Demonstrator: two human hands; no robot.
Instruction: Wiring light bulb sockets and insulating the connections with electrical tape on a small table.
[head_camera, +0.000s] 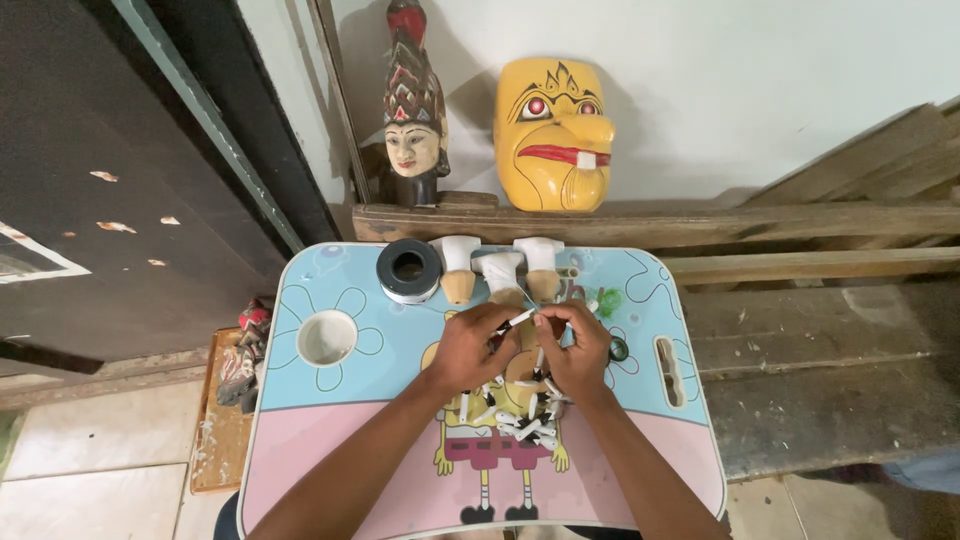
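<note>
Both forearms reach in from the near edge over a small worktop (330, 470) with a pink and blue cartoon print. Just beyond them lies a loose pile of small white pieces (510, 415) with dark tips. Above the pile the left hand (465, 350) and right hand (580, 350) meet, fingers pinched together on a thin white stick (517, 320) held between them, slanting up to the right. Left of the hands a round cup recess (327, 338) is sunk into the worktop; right of them sits a slot (668, 370). Farther off stand a black tape roll (408, 270) and three white-and-wood carved pieces (500, 270). Farthest, on a rough wooden ledge (800, 220) against the wall, stand a painted carved head (414, 110) and a glossy yellow mask (553, 135).
</note>
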